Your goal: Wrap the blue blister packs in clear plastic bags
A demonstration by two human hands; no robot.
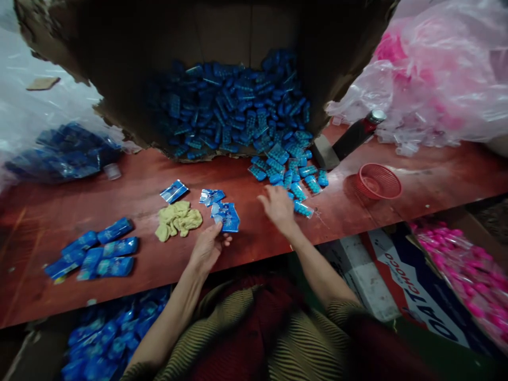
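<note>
My left hand [209, 244] pinches a flat blue printed wrapper [229, 218] above the red table's front part. Just behind it lie more blue wrappers [211, 197]. My right hand [280, 210] reaches over the table with its fingers apart, and nothing shows in it. Its fingertips are close to a spill of small clear packs with blue contents [298, 191]; whether they touch one is hard to see. Left of my left hand lies a crumpled pale yellow cloth or glove [178, 219], with a flat blue wrapper [173, 191] behind it. Several wrapped blue packs [115, 248] lie at the left.
A torn cardboard box [341, 79] opens toward me, heaped with blue packs [238, 106]. A dark bottle [359, 132] leans at its right, near a red basket [379, 181]. Plastic bags flank the box. Below the table edge are blue packs [115, 333] and pink pieces [464, 264].
</note>
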